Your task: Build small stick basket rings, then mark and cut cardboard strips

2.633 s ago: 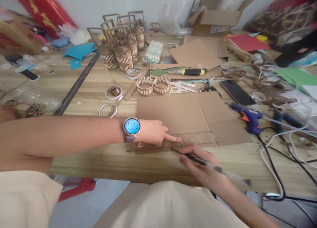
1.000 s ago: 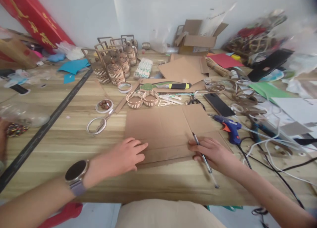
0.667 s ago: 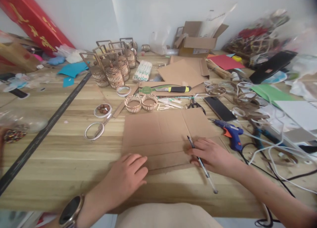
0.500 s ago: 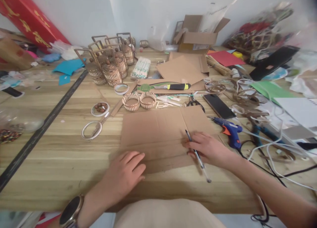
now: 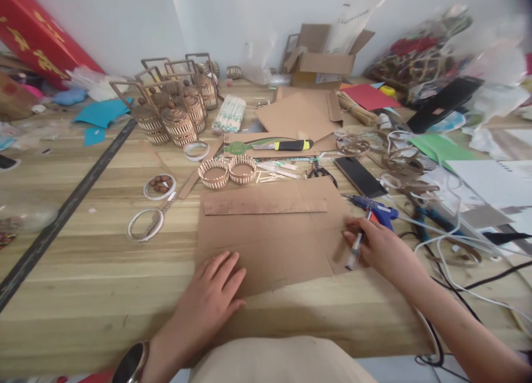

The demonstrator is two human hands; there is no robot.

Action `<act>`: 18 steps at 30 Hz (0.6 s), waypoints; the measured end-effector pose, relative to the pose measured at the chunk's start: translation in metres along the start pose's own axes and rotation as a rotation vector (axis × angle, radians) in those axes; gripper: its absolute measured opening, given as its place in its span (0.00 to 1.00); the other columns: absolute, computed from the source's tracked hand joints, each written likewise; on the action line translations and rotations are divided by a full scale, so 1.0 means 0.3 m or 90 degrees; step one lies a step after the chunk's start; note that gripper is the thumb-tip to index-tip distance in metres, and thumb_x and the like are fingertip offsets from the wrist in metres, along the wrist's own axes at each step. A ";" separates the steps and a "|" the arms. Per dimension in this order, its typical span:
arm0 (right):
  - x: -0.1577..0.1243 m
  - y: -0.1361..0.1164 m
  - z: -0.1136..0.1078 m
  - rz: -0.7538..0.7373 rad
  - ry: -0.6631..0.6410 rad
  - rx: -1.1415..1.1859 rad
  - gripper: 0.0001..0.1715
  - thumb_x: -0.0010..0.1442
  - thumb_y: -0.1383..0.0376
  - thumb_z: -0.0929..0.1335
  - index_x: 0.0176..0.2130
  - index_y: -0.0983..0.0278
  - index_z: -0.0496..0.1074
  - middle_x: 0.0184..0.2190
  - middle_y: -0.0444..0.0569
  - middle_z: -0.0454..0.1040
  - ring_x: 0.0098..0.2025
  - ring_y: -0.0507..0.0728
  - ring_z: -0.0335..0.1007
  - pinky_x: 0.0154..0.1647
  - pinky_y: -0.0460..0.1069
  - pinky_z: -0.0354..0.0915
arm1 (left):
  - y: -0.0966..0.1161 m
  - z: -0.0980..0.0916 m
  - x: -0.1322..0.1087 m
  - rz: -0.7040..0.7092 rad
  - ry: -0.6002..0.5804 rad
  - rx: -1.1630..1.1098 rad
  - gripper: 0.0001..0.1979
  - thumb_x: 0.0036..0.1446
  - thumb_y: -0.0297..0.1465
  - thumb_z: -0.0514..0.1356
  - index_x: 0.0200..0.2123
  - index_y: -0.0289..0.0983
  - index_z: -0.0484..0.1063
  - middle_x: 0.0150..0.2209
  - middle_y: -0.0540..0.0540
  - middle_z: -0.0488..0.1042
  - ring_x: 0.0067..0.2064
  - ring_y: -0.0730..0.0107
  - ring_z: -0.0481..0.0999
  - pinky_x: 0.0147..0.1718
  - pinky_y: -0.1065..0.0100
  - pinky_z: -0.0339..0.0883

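My left hand (image 5: 219,286) lies flat with its fingers apart on the lower left part of a brown cardboard sheet (image 5: 266,250). At the sheet's right edge, my right hand (image 5: 380,244) is closed around a pen (image 5: 356,247), whose clear end points down toward me. A narrow brown strip (image 5: 266,207) rests across the upper part of the sheet. Just beyond my right hand is a blue glue gun (image 5: 378,208), partly covered by it. Two small round slatted baskets (image 5: 214,173) stand behind the sheet's far edge.
Behind lie a utility knife (image 5: 286,145), scissors (image 5: 322,172) and a black phone (image 5: 361,177). Lidded slatted baskets with handles (image 5: 178,125) stand at back left. Tape rings (image 5: 145,225) lie on the left. White cables (image 5: 449,233) tangle on the right, and an open box (image 5: 324,67) stands at the back.
My right hand has moved right with the pen, off the middle of the sheet toward the glue gun. The brown strip now shows farther up the sheet. My left hand stays nearly in place, fingers spread.
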State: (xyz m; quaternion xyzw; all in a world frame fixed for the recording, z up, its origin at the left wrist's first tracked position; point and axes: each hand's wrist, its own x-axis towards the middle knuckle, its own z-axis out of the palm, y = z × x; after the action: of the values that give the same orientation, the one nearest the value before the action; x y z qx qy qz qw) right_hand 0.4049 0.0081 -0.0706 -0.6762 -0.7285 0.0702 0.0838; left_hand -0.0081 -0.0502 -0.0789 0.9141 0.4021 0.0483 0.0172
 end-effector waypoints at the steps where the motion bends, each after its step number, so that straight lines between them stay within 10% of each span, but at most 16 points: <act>1: -0.002 -0.005 0.009 -0.004 0.011 0.016 0.17 0.64 0.55 0.62 0.45 0.61 0.71 0.43 0.57 0.80 0.47 0.68 0.77 0.45 0.60 0.71 | -0.005 0.005 -0.001 -0.005 0.001 0.001 0.21 0.65 0.42 0.59 0.56 0.38 0.73 0.62 0.36 0.70 0.61 0.49 0.69 0.55 0.50 0.69; 10: 0.061 -0.123 -0.024 0.042 0.051 -0.201 0.18 0.65 0.60 0.62 0.49 0.63 0.72 0.32 0.56 0.81 0.41 0.68 0.79 0.40 0.57 0.69 | -0.055 0.008 -0.034 -0.024 0.025 0.041 0.21 0.63 0.41 0.61 0.55 0.38 0.74 0.61 0.36 0.71 0.59 0.49 0.70 0.53 0.50 0.72; 18: 0.266 -0.430 -0.066 0.032 -0.088 -0.107 0.17 0.66 0.61 0.62 0.49 0.64 0.72 0.31 0.57 0.82 0.34 0.63 0.79 0.30 0.50 0.63 | -0.015 0.034 0.013 -0.019 0.046 0.016 0.20 0.60 0.42 0.65 0.54 0.42 0.75 0.60 0.40 0.72 0.59 0.49 0.71 0.52 0.52 0.73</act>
State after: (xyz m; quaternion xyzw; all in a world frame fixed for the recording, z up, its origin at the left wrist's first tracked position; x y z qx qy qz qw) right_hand 0.2780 0.0776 -0.0211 -0.6926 -0.7185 0.0577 -0.0252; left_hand -0.0077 -0.0443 -0.0890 0.9059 0.4165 0.0758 -0.0079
